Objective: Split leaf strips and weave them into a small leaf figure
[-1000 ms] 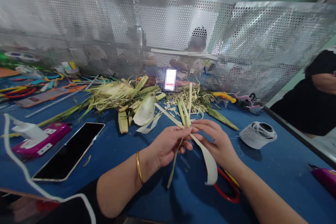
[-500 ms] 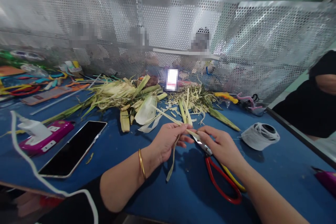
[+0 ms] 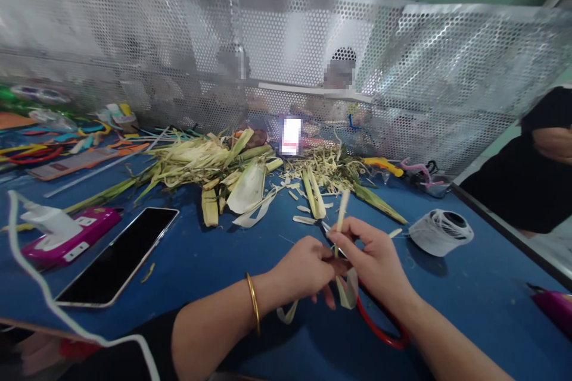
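My left hand, with a gold bangle at the wrist, is closed on a pale corn husk strip. My right hand pinches the same strip just beside it. The strip stands upright above the fingers, and wider ends of husk hang below. Beneath the right hand lie scissors with a red handle loop; the hand covers their middle. A thin thread seems to run left of the left hand. Folded husk pieces rest just beyond the hands, with small cut bits around them.
A heap of corn husks and shreds lies along the perforated metal screen. A white thread spool stands right. At left are a phone and a purple power strip with a white cable. A person stands at far right.
My hands have drawn together and shifted slightly. The left hand has turned palm down, and the husk strip has swung from slanting leftward to upright. More of the scissors is covered.
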Motion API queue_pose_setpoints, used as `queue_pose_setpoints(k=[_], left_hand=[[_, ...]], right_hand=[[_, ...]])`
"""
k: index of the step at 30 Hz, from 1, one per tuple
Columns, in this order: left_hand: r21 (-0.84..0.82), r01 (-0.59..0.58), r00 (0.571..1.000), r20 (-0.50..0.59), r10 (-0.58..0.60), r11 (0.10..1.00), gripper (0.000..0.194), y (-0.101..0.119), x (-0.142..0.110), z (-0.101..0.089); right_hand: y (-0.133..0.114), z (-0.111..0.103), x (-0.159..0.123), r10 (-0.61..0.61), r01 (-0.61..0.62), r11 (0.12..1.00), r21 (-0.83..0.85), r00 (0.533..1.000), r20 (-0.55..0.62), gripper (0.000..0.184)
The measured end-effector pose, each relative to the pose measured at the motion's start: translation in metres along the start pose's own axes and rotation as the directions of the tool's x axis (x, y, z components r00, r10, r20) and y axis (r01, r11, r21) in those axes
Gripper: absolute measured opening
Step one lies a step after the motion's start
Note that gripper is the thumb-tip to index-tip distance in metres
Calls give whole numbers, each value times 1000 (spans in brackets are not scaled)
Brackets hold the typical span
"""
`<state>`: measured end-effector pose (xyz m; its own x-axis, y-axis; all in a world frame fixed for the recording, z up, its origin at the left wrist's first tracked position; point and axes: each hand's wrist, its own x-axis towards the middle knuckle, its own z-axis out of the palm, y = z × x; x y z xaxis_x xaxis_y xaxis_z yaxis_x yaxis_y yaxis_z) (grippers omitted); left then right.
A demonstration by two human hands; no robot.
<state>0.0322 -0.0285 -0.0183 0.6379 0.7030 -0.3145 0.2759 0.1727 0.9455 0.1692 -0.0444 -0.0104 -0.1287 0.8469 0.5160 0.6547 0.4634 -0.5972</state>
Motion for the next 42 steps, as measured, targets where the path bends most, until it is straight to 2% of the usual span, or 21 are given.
queue_pose_setpoints(k=[2,4,5,8,10,14,18,22,24,27,29,30,31,33,35,36,37,38,39,40,42], left_hand=[[-115,66,998,-18,-68,991,29,2,0,-5],[-253,97,994,-24,-107,962,33,4,1,-12],[-331,102,993,-26,-117,938,32,6,1,-16],[-549,82,987,-73,-145,832,27,9,3,-29],[-663,50,984,-97,-152,747,26,10,4,-35],[-786,-24,979,-145,-145,618,26,12,4,-40],[-841,-89,975,-184,-128,534,24,13,3,-39],[-832,-132,963,-236,-128,539,24,13,4,-38],[-818,-158,961,-256,-104,553,23,12,6,-36],[-801,-127,970,-224,-95,586,17,9,8,-29],[-780,-105,974,-207,-95,617,16,7,8,-24],[-763,-109,973,-214,-90,638,16,6,8,-22],[-741,-124,969,-233,-80,660,17,7,7,-20],[-690,-149,963,-264,-54,709,19,8,4,-18],[-640,-155,962,-270,-32,753,22,10,1,-18],[-619,-156,963,-268,-21,770,24,11,0,-18],[-600,-156,964,-265,-11,785,25,11,0,-18],[-581,-161,963,-268,-1,798,26,12,-1,-19],[-563,-169,961,-276,9,809,26,12,0,-19],[-547,-177,959,-281,19,818,25,11,0,-19],[-529,-191,962,-270,50,827,23,10,0,-20]], right_hand=[[-1,-3,-3,-2,4,1000,14,990,-139,19],[-3,-6,-5,-118,99,991,-88,963,-241,14],[-4,-6,-7,-204,168,973,-160,948,-246,12],[-6,-4,-8,-448,392,863,-318,886,-123,11],[-6,1,-8,-521,478,803,-357,853,-30,13],[1,13,-7,-526,508,764,-397,847,72,18],[9,19,-7,-507,515,748,-420,850,140,26],[8,19,-8,-556,529,659,-535,821,128,20],[3,20,-9,-609,566,609,-555,783,130,22],[-5,25,-11,-671,679,533,-505,703,235,29],[-6,27,-11,-684,708,528,-469,682,259,29],[-5,26,-11,-684,702,558,-443,691,235,28],[-3,25,-11,-673,680,612,-405,716,185,27],[3,19,-9,-561,537,786,-306,828,13,23],[9,12,-5,-268,239,956,-167,947,-179,19],[12,10,-3,-77,60,995,-79,969,-235,20],[14,8,0,108,-106,994,23,964,-244,24],[16,8,3,272,-248,959,141,941,-199,29],[16,8,5,405,-367,893,260,908,-108,33],[16,10,7,502,-468,805,365,865,3,36],[14,13,9,601,-604,618,503,776,194,43]])
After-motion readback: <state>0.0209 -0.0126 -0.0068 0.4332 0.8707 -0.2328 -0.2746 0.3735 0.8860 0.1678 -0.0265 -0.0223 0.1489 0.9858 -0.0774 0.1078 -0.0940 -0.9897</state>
